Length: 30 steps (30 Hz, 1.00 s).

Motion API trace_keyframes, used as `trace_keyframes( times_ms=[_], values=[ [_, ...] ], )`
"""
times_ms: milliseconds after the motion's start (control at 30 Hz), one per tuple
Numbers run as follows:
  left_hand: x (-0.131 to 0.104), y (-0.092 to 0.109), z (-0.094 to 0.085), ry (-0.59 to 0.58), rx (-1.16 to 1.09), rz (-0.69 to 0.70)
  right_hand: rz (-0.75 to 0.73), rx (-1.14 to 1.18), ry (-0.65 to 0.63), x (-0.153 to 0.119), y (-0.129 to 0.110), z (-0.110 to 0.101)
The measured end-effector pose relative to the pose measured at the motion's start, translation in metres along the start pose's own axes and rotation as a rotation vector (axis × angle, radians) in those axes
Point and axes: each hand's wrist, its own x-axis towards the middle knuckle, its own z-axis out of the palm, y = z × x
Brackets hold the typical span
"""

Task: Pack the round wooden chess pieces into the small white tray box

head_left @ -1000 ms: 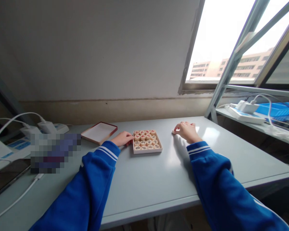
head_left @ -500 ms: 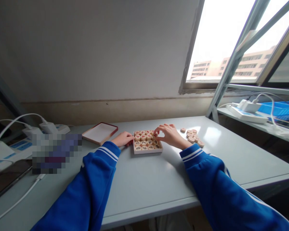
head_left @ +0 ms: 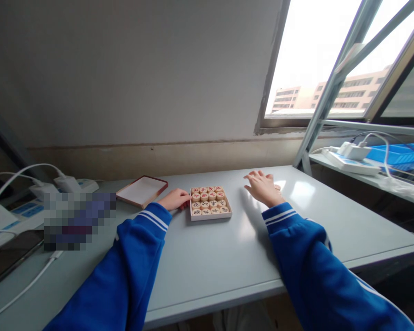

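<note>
A shallow white box (head_left: pixel 212 218) stands on the table, packed with rows of round wooden Chinese chess pieces (head_left: pixel 213 204), red characters at the back and black ones nearer me. My left hand (head_left: pixel 175 199) is at the box's left wall, its fingers curled against the edge. Away to the right, my right hand (head_left: pixel 263 188) has its fingers spread, with nothing visible in them. It covers most of a group of loose chess pieces; just a bit of one piece (head_left: pixel 278 187) shows beyond it.
The box lid (head_left: pixel 143 190) lies upturned at the left back. Power strips with white plugs (head_left: pixel 69 184), a cable and a dark phone (head_left: pixel 12 257) are at far left, beside a blurred-out patch. A metal frame post (head_left: pixel 301 158) rises at the back right, near the window.
My right hand has left the box's back right corner, moved right to the loose pieces and spread its fingers. A red piece now shows in that corner. My left hand stays put.
</note>
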Motion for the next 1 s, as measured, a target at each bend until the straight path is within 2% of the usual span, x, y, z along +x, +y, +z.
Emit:
trace_keyframes(
  times_ms=[67, 167, 333, 433, 500, 567, 700, 833, 1000],
  values=[
    [0.000, 0.001, 0.000, -0.005, 0.003, 0.000, 0.121, -0.132, -0.081, -0.002, 0.012, 0.003],
    [-0.001, 0.001, -0.001, 0.002, 0.010, 0.001, 0.184, -0.166, -0.212, -0.005, 0.020, 0.003],
    [-0.004, 0.001, -0.002, -0.019, 0.022, 0.048, 0.164, -0.100, -0.152, -0.003, 0.011, -0.002],
    [-0.004, 0.000, -0.003, -0.036, -0.005, 0.051, 0.161, 0.079, -0.119, -0.001, 0.001, -0.009],
    [-0.004, -0.002, -0.003, -0.051, -0.025, 0.050, 0.089, 0.263, -0.043, 0.000, -0.010, -0.013],
    [-0.003, -0.005, -0.004, -0.067, -0.042, 0.057, -0.066, 0.429, 0.024, -0.002, -0.027, -0.017],
    [-0.003, -0.008, -0.006, -0.083, -0.064, 0.074, -0.365, 0.525, 0.056, -0.009, -0.069, -0.018],
    [-0.005, -0.008, -0.007, -0.081, -0.040, 0.103, -0.440, 0.469, 0.073, -0.015, -0.096, -0.015],
    [-0.002, -0.010, -0.006, -0.091, -0.057, 0.102, -0.484, 0.468, 0.070, -0.016, -0.102, -0.010]
  ],
)
